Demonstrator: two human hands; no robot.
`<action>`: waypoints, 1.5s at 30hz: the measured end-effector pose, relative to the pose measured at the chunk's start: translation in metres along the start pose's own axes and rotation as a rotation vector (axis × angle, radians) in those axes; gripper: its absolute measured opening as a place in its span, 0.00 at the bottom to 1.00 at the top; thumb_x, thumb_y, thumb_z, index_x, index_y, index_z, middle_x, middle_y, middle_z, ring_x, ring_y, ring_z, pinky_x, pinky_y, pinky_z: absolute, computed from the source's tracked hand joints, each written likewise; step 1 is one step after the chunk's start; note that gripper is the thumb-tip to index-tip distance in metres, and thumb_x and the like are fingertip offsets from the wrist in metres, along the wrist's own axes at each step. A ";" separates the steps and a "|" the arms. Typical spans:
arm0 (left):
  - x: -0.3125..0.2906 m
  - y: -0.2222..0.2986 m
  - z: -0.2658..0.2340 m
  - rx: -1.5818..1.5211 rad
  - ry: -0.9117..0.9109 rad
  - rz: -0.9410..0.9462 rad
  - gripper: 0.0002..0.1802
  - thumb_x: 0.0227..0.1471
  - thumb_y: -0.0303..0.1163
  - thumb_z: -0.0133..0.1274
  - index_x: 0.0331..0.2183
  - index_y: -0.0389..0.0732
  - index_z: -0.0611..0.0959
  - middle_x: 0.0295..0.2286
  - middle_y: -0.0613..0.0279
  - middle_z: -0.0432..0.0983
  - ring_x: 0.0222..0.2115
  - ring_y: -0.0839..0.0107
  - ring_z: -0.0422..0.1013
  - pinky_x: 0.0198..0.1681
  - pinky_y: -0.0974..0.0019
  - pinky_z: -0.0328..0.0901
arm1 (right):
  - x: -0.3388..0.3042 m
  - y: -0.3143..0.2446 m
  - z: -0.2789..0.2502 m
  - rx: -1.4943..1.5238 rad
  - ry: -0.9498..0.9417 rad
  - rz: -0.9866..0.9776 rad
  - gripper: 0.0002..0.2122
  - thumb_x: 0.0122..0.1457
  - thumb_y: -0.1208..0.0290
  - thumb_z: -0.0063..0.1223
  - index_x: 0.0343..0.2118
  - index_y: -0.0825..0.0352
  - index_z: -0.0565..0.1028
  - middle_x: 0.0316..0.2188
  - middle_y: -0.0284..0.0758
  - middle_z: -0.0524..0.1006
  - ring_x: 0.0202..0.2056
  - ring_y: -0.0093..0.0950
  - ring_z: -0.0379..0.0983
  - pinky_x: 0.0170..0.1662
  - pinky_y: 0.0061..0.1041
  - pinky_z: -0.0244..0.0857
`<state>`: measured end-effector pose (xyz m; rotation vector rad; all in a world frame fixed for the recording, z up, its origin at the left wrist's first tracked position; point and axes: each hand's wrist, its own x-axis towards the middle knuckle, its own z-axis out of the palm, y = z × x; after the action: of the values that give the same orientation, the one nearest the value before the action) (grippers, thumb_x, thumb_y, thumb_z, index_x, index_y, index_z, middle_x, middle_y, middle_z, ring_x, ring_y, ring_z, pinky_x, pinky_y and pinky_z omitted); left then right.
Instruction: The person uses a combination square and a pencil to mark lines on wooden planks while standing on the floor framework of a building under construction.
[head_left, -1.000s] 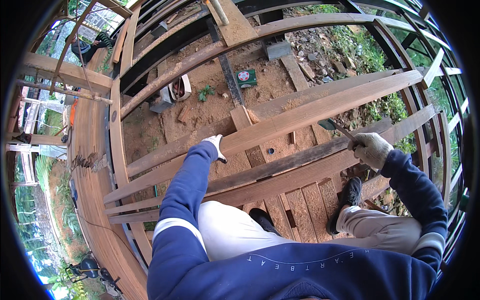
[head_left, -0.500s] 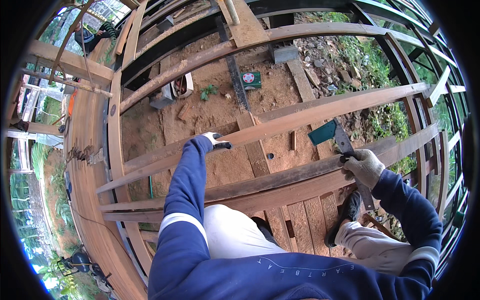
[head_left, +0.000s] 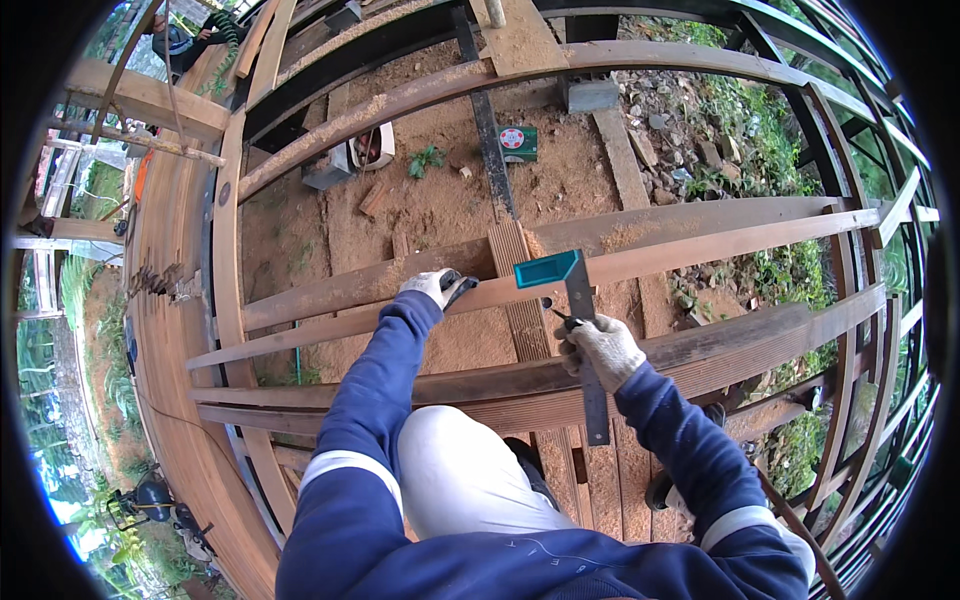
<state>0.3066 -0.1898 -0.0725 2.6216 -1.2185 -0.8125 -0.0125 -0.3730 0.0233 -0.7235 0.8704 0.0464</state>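
Observation:
My left hand (head_left: 436, 288), in a pale glove, is closed on a long narrow wooden board (head_left: 660, 256) that spans the frame from left to right. Something dark shows at its fingers; I cannot make out whether it is part of the glove. A try square with a green handle (head_left: 545, 271) and a metal blade is in my right hand (head_left: 606, 350), also gloved. Its handle end lies over the board, and the blade points back toward me. A thin dark stick, perhaps a pencil, pokes out of the same hand.
Nearer me run thicker dark timbers (head_left: 680, 345) above short planks. Sawdust-covered ground below holds a green box (head_left: 517, 144) and a white container (head_left: 372, 150). Stacked long planks (head_left: 170, 400) line the left side. Another person (head_left: 180, 45) sits at the far left.
My right hand has brought the try square leftward, so its handle now overlaps the narrow board. My left hand has shifted slightly right along the board.

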 end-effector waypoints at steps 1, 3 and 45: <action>0.000 -0.001 0.004 -0.091 0.064 0.057 0.22 0.62 0.54 0.53 0.45 0.47 0.85 0.39 0.53 0.84 0.44 0.50 0.78 0.49 0.57 0.71 | 0.010 0.006 0.005 -0.016 0.011 -0.023 0.08 0.65 0.75 0.49 0.40 0.73 0.78 0.27 0.36 0.78 0.22 0.26 0.75 0.27 0.28 0.73; 0.002 -0.011 -0.001 -0.266 0.045 0.099 0.25 0.57 0.41 0.64 0.53 0.43 0.80 0.47 0.54 0.82 0.48 0.57 0.78 0.52 0.62 0.71 | 0.024 0.009 0.018 -0.039 0.001 -0.059 0.06 0.63 0.75 0.53 0.39 0.71 0.77 0.25 0.35 0.77 0.22 0.27 0.75 0.26 0.29 0.71; 0.018 0.132 0.014 -0.184 0.238 0.302 0.40 0.42 0.37 0.69 0.59 0.56 0.76 0.47 0.53 0.76 0.46 0.52 0.76 0.52 0.53 0.73 | 0.012 0.009 -0.010 -1.379 0.403 -0.654 0.13 0.49 0.61 0.67 0.33 0.61 0.79 0.27 0.40 0.76 0.30 0.44 0.76 0.34 0.43 0.71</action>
<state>0.2207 -0.2894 -0.0477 2.2390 -1.3537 -0.5140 -0.0144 -0.3749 0.0059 -2.3468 0.8669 -0.1028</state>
